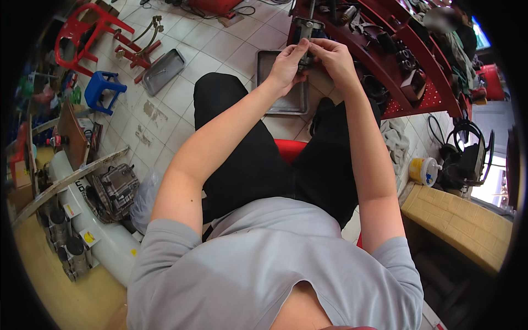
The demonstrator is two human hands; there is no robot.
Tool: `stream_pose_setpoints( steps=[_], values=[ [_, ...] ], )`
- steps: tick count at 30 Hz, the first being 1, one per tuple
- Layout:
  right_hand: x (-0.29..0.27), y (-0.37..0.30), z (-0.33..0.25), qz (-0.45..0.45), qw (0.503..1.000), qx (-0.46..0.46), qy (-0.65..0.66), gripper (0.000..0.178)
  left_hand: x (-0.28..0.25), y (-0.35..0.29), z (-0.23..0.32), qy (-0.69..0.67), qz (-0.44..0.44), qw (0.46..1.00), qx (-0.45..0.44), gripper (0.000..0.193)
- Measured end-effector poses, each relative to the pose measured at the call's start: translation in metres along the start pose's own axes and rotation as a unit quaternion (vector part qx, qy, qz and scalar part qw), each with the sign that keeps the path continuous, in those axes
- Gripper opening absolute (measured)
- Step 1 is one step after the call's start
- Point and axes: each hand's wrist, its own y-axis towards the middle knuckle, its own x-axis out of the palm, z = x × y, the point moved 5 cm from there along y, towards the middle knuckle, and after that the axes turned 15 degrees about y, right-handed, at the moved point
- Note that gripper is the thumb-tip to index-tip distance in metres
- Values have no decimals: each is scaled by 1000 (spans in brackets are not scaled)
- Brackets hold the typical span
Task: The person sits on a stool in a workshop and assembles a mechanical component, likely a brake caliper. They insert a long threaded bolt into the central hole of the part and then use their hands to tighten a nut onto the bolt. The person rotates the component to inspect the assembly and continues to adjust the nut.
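Ahead of my knees, both hands meet at an upright metal part (pixel 309 27) with a long thin rod and a crosspiece, beside the red workbench. My left hand (pixel 287 67) is closed at its near side, thumb pointing up along it. My right hand (pixel 335 59) pinches close to the left thumb, at the same part. Whatever small piece may lie between the fingertips is too small to make out. Below the hands, a grey metal tray (pixel 301 104) lies on the floor, partly hidden by my left hand and the part.
The red bench (pixel 379 71) holds dark parts and tools at the right. At the left are a blue stool (pixel 104 91), a red chair (pixel 71 36), another tray (pixel 164 71) and a metal engine-like casing (pixel 118 184). A cardboard box (pixel 459 220) and yellow-white tub (pixel 424 170) stand right.
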Motion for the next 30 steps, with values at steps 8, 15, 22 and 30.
stream_pose_setpoints(
  steps=[8, 15, 22, 30],
  values=[
    [-12, 24, 22, -27, 998, 34, -54, 23, -14, 19, -14, 94, 26, 995, 3, 49],
    [-25, 23, 46, -6, 996, 90, 3, 18, -20, 29, -41, 24, 69, 996, -46, 66],
    [-33, 22, 56, 16, 984, 96, 148, 13, -27, 38, -44, 55, 106, 993, -4, 53],
    [-35, 26, 77, -1, 976, 90, 197, 14, -33, 44, -57, 81, 96, 992, -7, 57]
  ],
)
